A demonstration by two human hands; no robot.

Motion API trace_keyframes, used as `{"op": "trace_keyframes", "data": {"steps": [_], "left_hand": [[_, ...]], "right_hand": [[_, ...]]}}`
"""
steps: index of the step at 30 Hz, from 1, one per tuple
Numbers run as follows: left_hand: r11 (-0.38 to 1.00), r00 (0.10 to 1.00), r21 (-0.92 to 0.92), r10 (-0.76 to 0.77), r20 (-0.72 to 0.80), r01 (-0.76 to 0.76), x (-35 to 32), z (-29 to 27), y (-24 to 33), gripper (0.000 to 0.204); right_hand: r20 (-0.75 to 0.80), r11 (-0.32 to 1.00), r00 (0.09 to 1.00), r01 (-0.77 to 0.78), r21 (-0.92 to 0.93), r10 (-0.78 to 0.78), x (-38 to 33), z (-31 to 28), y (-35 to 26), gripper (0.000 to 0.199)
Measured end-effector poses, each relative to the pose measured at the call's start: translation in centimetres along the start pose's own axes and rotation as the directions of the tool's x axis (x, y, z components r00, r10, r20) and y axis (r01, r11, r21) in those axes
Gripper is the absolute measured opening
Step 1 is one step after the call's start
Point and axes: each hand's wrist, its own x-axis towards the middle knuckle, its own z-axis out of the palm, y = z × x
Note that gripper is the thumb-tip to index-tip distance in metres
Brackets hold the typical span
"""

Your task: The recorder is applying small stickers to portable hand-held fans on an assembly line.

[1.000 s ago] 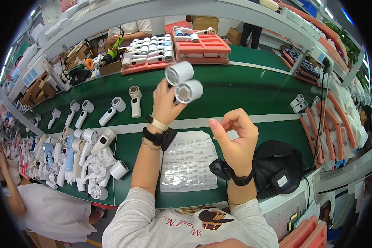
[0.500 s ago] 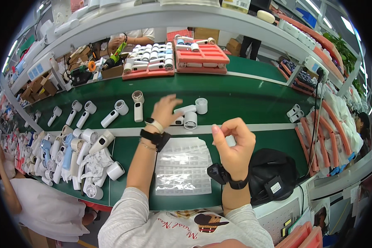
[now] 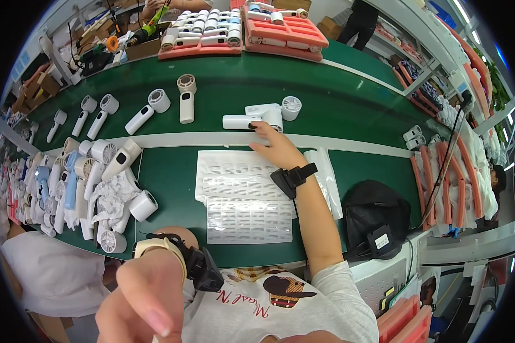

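Observation:
My right hand (image 3: 277, 147) reaches over the green work surface, its fingertips touching a white handheld fan (image 3: 239, 122). The thumb stands apart from the fingers, below the fan's handle. Just behind lies a second white handheld fan (image 3: 292, 107), its handle partly overlapped by the first. My left hand (image 3: 146, 303) is raised close to the camera at the lower left. One of its fingers points downward; the rest are bent away or cut off, so I cannot tell whether it holds anything. Beneath my right wrist are clear sheets of printed labels (image 3: 249, 220).
Several handheld fans (image 3: 149, 114) lie spaced out along the left. A heap of fans (image 3: 86, 183) crowds the near left beside a seated person (image 3: 51, 274). A black bag (image 3: 375, 217) sits at right, near red trays (image 3: 440, 188). Fan-filled trays (image 3: 203, 40) stand at the back.
My left hand has drawn back from the fans and come up close to the camera. My right hand has moved forward and left from above the label sheets to the nearer fan. The view has shifted.

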Motion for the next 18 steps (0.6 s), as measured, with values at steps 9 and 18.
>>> {"op": "trace_keyframes", "data": {"steps": [9, 18], "left_hand": [[0.993, 0.993, -0.016, -0.114, -0.013, 0.114, -0.1, -0.4, 0.9, 0.058], [0.901, 0.955, -0.320, -0.293, 0.044, 0.292, 0.5, -1.6, 0.5, 0.041]], "right_hand": [[-0.167, 0.979, 0.983, 0.044, -0.198, -0.078, 0.6, 1.4, 3.5, 0.049], [-0.309, 0.813, 0.945, 0.098, 0.573, 0.104, 1.4, -1.0, 7.4, 0.019]]}}
